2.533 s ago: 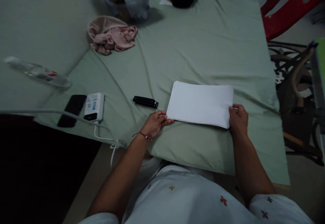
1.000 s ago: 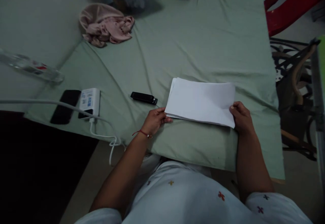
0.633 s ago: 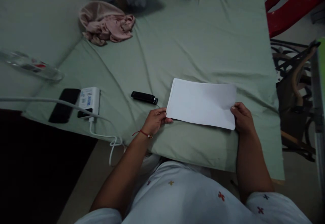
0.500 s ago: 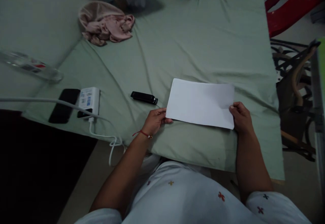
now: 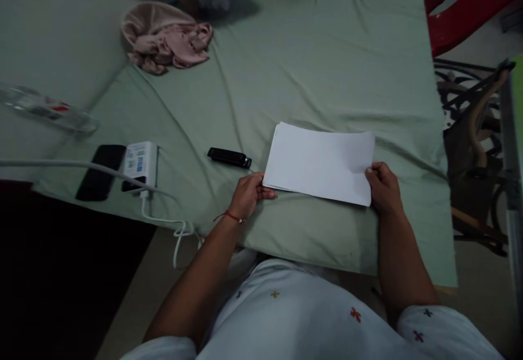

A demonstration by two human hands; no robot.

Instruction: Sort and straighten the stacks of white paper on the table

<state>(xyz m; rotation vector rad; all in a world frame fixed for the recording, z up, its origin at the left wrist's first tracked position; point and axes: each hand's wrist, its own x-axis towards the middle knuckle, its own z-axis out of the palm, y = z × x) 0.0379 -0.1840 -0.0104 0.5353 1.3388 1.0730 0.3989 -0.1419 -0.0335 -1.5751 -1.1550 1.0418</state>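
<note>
A small stack of white paper sheets [image 5: 318,164] lies low over the green cloth, blank side up, its left edges slightly offset. My left hand [image 5: 248,192], with a red string bracelet at the wrist, grips the lower left corner, some fingers beneath it. On the opposite side my right hand [image 5: 384,185] pinches the right edge, thumb on top; the paper bends up a little there. A black stapler [image 5: 229,157] rests on the cloth just left of the paper, near my left fingers.
On the left are a dark phone [image 5: 101,172], a white power bank [image 5: 141,161] with a cable, and a plastic bottle [image 5: 49,110]. A pink satin cloth [image 5: 167,38] lies farther back. A red chair [image 5: 466,11] stands beyond the right edge of the table [image 5: 392,77].
The paper has shifted slightly left in view along with everything else. Its left edge now shows sheets fanned a little apart. Both hands keep their grip.
</note>
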